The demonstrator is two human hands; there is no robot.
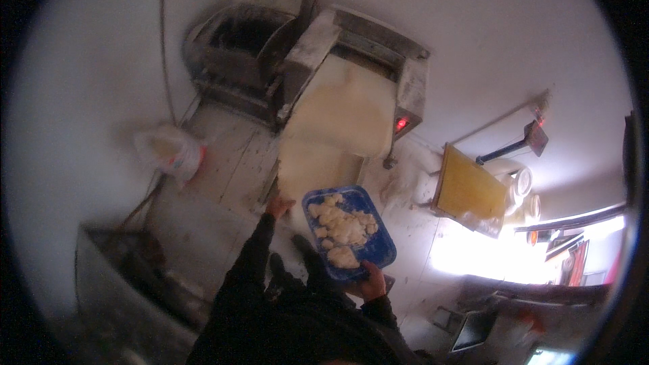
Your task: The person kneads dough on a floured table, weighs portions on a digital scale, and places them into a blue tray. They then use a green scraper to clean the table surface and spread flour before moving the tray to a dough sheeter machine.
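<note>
A blue plastic tray [380,247] full of lumpy pale dough pieces [345,226] is tilted in front of my body. My right hand [372,282] grips its near right rim. Ahead of the tray, a wide sheet of pale dough [341,105] hangs out of a dough sheeter [314,54] and runs down toward me. My left hand [279,205] is at the lower left edge of that sheet, beside the tray. Its fingers look spread, though small in the picture, and no separate object shows in them.
Left of the sheeter stands a dark, flour-dusted mixer [233,44]. An open white sack [172,152] sits by the left wall, and a grey metal bin [128,277] is at lower left. To the right are a yellow-topped table [470,186] and a platform scale's display [536,138].
</note>
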